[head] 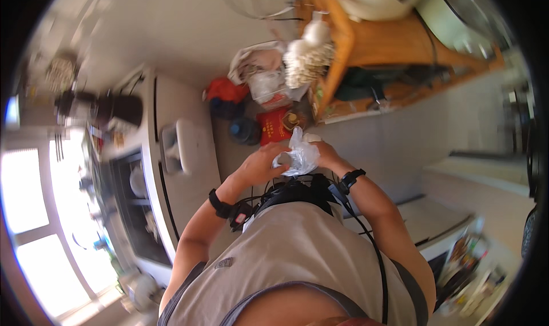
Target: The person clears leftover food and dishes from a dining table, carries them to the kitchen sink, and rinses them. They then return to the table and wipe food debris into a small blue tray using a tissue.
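A thin translucent plastic bag is held between my two hands, in front of my waist. My left hand grips the bag's near-left edge, with thumb and fingers around what looks like its rounded opening. On the other side my right hand has hold of the bag, its fingertips partly hidden behind the plastic. Just above the right hand's fingers shows a small pale object, too blurred to name. What the bag contains cannot be made out.
Ahead on the floor are a red printed bag, a large blue plastic bottle and an open sack. Garlic-like white bulbs hang by a wooden shelf. A cabinet with a white wall-mounted bin stands left.
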Demonstrator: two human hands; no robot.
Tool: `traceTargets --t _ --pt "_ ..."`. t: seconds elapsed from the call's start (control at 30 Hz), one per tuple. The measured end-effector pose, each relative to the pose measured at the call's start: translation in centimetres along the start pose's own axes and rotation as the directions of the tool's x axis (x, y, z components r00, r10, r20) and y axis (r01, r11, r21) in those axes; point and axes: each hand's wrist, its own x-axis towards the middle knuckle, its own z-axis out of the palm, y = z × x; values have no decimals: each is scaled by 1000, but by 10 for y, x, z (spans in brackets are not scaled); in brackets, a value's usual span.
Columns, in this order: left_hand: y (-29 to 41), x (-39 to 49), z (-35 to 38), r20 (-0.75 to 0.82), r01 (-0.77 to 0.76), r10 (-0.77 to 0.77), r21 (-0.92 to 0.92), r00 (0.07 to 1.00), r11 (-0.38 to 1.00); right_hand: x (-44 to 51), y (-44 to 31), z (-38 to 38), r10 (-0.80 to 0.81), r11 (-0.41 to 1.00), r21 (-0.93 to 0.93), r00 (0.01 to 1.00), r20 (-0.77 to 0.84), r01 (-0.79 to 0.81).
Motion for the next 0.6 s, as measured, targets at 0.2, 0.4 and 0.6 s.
traceTargets --t 0.2,0.4,0.6 --pt "-11 41 58 543 -167 180 -72 820 983 -46 141 62 619 781 233 667 -416 -579" --pt "-21 78 110 831 -328 113 87 545 941 -64 297 128 720 682 506 363 -592 -528" --pt "-28 102 154 880 -231 55 63 472 971 -78 335 105 900 433 874 59 -431 -221"
